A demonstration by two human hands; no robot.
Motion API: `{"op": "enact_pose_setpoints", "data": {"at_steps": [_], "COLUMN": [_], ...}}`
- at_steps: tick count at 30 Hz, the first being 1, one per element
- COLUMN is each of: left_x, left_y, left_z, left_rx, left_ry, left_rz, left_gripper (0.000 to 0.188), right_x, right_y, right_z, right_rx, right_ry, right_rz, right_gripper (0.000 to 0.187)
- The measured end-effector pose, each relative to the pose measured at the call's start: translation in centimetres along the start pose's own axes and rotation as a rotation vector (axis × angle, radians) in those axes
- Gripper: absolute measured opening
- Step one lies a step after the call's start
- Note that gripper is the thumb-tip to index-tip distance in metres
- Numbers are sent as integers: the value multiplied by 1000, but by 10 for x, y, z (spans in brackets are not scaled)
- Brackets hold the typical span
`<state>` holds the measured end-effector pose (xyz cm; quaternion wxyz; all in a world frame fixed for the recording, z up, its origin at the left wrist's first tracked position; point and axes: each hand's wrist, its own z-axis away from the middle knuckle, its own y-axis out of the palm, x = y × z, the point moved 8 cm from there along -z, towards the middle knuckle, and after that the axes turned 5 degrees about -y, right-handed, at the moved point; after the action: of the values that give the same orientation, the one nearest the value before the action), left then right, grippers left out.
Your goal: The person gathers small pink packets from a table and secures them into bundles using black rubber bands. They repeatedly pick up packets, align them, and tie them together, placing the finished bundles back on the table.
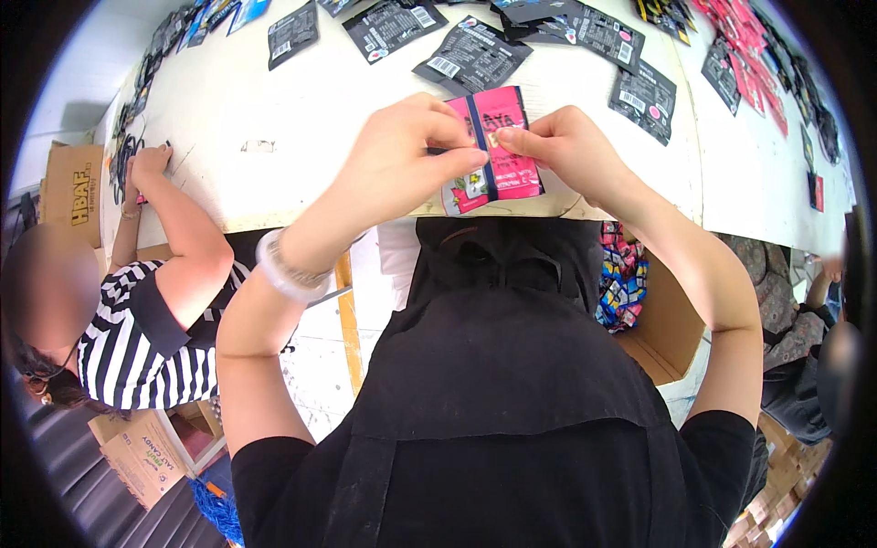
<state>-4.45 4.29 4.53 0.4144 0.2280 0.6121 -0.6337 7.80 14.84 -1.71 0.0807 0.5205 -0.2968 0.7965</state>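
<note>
Over the table's near edge I hold a small bundle of flat pink packets (513,176) with a dark band (484,146) running around its middle. My left hand (406,151) is closed at the bundle's left side, thumb and fingertips meeting at the band. Whether they pinch the band alone or the packets too, I cannot tell. On the right side, my right hand (571,151) pinches the bundle between thumb and bent fingers. Just beyond it lies a black pouch (472,53) with a printed back.
More black pouches (647,100) lie across the far side of the white table (301,173). Pink packets (744,55) are heaped at far right. A cardboard box (662,320) of colourful packets stands below the edge. At left, a person in stripes (137,338) reaches onto the table.
</note>
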Motion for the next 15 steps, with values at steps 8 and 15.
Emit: {"op": "enact_pose_setpoints", "data": {"at_steps": [8,15], "left_x": [27,19], "left_y": [31,27], "left_z": [-13,-22], "left_rx": [275,247], "left_ry": [-327,-105], "left_rz": [703,484], "left_gripper": [23,26], "right_x": [4,16], "right_y": [-3,-4], "right_z": [4,4], "right_rx": [-92,-21], "right_ry": [-44,-93], "right_rz": [176,397], "right_gripper": [43,41]}}
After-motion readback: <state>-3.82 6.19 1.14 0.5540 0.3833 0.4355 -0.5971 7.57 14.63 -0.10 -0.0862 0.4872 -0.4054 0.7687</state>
